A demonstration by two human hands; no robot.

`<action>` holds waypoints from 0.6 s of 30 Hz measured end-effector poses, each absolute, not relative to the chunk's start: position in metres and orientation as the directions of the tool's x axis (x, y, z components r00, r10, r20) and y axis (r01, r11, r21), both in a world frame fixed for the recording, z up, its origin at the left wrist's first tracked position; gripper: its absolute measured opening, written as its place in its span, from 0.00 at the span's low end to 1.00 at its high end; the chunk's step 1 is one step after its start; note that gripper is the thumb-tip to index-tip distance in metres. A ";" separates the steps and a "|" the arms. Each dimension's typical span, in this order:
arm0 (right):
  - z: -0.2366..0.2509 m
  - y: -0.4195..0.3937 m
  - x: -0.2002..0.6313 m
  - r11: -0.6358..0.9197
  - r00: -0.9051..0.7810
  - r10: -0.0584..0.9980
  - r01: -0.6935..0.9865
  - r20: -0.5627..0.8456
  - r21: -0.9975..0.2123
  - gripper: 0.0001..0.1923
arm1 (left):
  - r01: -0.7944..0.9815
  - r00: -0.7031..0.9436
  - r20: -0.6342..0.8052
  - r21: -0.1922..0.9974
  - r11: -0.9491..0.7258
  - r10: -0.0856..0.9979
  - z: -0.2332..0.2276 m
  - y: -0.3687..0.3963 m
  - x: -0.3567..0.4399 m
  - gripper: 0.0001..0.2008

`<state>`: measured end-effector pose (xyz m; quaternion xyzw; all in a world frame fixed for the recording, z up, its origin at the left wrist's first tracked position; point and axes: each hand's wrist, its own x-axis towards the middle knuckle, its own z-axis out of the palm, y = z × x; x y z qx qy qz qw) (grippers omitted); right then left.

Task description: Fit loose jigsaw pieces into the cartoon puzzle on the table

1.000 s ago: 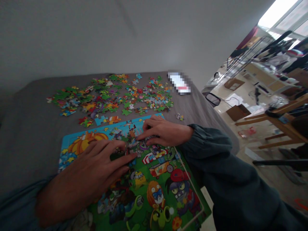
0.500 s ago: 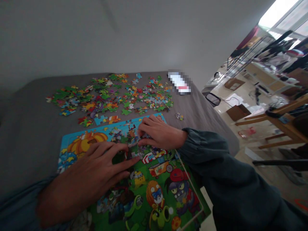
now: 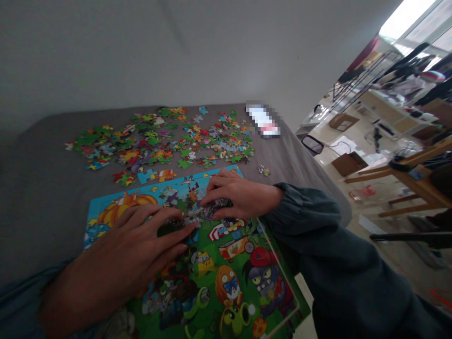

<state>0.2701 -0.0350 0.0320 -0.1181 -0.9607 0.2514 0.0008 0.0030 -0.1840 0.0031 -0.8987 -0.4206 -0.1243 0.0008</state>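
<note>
A colourful cartoon jigsaw puzzle [image 3: 231,270] lies in front of me, with a pumpkin at its upper left and green cartoon plants lower down. My left hand [image 3: 148,240] rests over its left middle, fingers apart and holding nothing I can see. Across from it, my right hand [image 3: 240,193] lies on the upper right part, fingers curved and thumb held apart. Between the two hands are small grey and purple puzzle pieces [image 3: 193,216] on the board; some of that area is hidden beneath my fingers.
Loose jigsaw pieces [image 3: 155,141] are heaped on the grey cloth [image 3: 45,165] behind the board. One small cluster [image 3: 263,170] lies apart at the right. A blurred-out phone [image 3: 263,121] lies near the wall. Beyond the right edge are cardboard boxes [image 3: 349,165] and a wooden chair [image 3: 416,188].
My left hand has drawn slightly back to the left. My right hand has shifted a little, its thumb now farther from the fingers, showing more pieces under it.
</note>
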 end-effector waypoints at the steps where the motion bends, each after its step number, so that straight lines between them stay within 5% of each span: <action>1: 0.032 -0.036 0.269 0.845 -0.975 0.215 0.215 -0.057 -0.489 0.16 | 0.758 0.616 0.220 0.095 -0.646 0.756 0.003 -0.184 0.003 0.17; 18: 0.032 -0.044 0.264 0.898 -0.989 0.145 0.142 -0.025 -0.417 0.16 | 0.739 0.615 0.244 0.153 -0.656 0.750 0.005 -0.182 0.010 0.16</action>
